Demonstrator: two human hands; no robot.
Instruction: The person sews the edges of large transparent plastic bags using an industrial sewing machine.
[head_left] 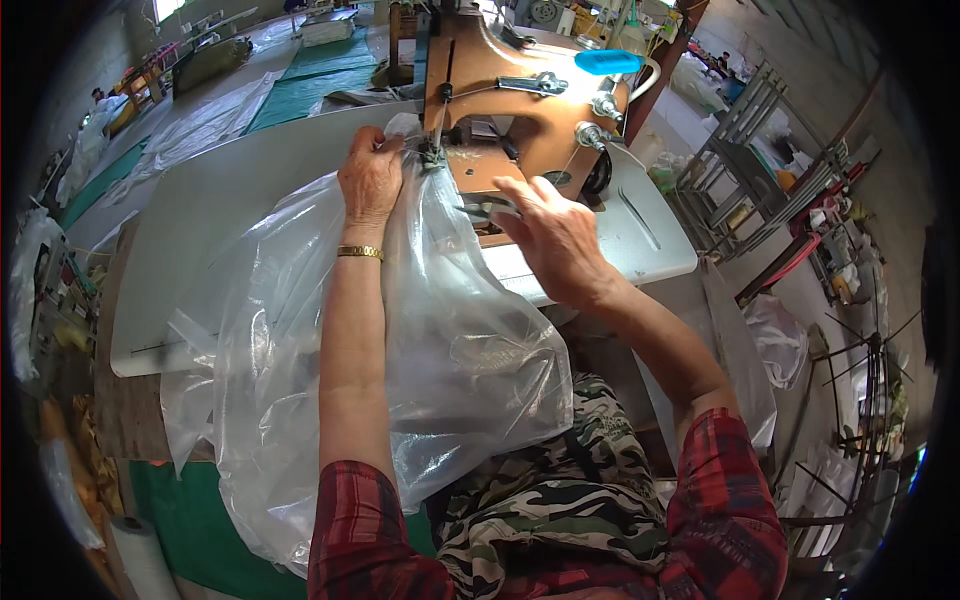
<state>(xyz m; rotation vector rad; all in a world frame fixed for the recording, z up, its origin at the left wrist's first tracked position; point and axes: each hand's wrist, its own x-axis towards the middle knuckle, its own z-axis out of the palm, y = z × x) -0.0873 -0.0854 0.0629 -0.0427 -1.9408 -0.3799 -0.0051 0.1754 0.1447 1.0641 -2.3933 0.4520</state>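
A brown sewing machine (545,120) stands on a pale table, with its needle and presser foot at the left end. Under that foot runs the gathered edge of a clear plastic sheet (480,370), which drapes over the table front and onto my lap. My left hand (370,178) pinches the sheet just left of the needle, fingers curled. Right of the needle, my right hand (555,240) is closed around small dark thread snips (487,206), their tips pointing toward the sheet. My right palm hides part of the snips.
A blue-covered lamp (608,63) lights the machine bed. Tweezers (640,218) lie on the white tabletop (190,220) to the right. Beyond stand a grey metal rack (750,170) at right and long green sheeting (315,80) at far left. A white roll (142,555) is at lower left.
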